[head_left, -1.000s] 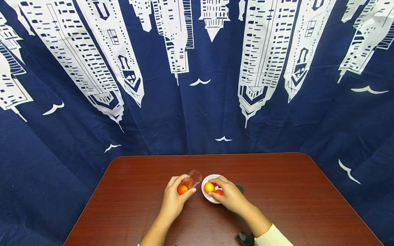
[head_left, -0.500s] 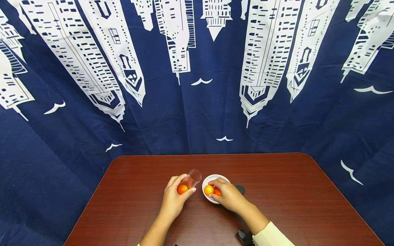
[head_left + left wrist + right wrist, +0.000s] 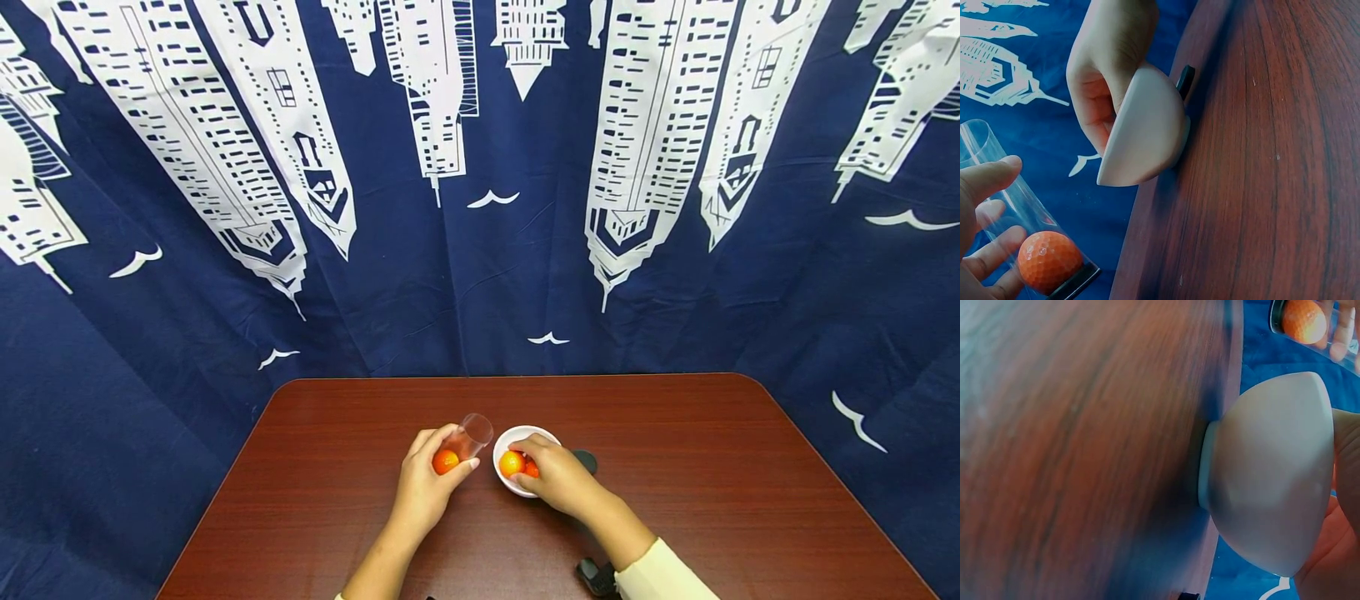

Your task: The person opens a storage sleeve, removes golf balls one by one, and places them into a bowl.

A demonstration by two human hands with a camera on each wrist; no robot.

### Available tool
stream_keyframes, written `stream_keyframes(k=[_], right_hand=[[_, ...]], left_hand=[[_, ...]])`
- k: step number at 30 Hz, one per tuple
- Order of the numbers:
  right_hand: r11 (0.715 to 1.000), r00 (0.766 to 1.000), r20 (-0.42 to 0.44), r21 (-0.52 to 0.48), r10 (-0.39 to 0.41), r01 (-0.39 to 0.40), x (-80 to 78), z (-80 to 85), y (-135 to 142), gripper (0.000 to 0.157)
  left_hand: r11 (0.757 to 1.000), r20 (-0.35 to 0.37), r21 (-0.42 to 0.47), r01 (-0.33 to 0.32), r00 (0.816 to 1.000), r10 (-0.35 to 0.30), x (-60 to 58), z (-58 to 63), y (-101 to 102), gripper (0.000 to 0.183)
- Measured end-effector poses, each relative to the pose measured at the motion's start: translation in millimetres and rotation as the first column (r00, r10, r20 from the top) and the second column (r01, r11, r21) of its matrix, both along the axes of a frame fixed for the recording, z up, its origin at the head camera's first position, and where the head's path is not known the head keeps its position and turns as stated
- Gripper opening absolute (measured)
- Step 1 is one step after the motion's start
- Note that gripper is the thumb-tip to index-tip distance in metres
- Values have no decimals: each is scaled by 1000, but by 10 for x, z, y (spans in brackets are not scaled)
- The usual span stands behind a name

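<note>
A clear tube [image 3: 474,433] is gripped by my left hand [image 3: 422,487], tilted with its mouth up and away from me. At the tube's dark-capped bottom sits an orange golf ball [image 3: 1049,262]. Just to the right, a white bowl [image 3: 502,482] stands on the table. My right hand [image 3: 564,479] reaches into this bowl, thumb and fingertips pinching an orange-yellow golf ball [image 3: 512,463]. Another orange ball [image 3: 532,469] shows partly behind those fingers. From the wrist views the bowl's wall [image 3: 1272,475] hides what lies inside.
A dark round flat piece [image 3: 586,462] lies on the table right of the bowl, partly behind my right hand. A black device [image 3: 596,577] is at my right wrist. The brown table [image 3: 360,417] ends at a blue printed curtain [image 3: 487,283].
The ball at my right fingertips has shifted slightly down and toward me inside the bowl, with the right hand closer around it. My left hand and the tube stay put.
</note>
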State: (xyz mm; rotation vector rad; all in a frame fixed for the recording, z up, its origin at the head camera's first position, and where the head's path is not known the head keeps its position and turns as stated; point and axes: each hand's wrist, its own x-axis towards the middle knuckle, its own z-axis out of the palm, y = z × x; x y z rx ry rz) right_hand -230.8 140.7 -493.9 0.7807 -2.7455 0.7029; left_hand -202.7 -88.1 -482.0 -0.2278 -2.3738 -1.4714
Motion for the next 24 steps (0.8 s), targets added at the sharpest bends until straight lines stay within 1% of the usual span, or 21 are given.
stream_keyframes(k=[7,18,21,24], right_hand=[[1000,1000,-4,-13,4,-4,-2,-1,5,42],[1000,1000,-17,-15,9,-10,11,6,7,43],[999,999,-31,-38,7,-8,12,4,12,44],[996,999,-39,-88,-1,-3,13,6,22,43]], left_hand=[[1000,31,12,-5,999,5,9,21,11,49],[1000,11,4,-6,1000,6,30,43,10,48],[1000,14,5,-9,1000,9,29,50,9,48],[1000,16,2,-11,1000,11,31,60,10,49]])
